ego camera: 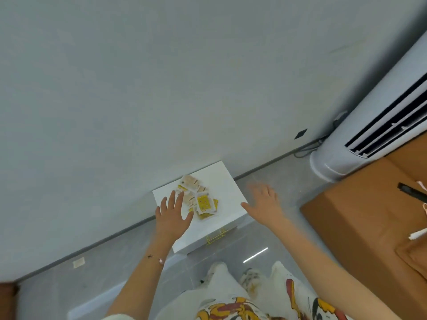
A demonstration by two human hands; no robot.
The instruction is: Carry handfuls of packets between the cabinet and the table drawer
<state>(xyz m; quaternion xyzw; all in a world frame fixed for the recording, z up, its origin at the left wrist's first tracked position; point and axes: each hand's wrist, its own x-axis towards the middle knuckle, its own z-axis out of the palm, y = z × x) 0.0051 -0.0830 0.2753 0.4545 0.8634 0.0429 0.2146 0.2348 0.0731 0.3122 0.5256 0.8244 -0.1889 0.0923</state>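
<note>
Two hands spread, empty | left hand, right hand | packets on white cabinet

Bare forearms, no sleeves down to the wrists. Thin bracelet with a pale pink bead round the left wrist, well behind the fingers, a small dark mark just beside it. No rings visible on the left hand or the right hand. White shirt printed with yellow, red and black cartoon shapes. Cream trousers below, pale patterned shoe.
</note>
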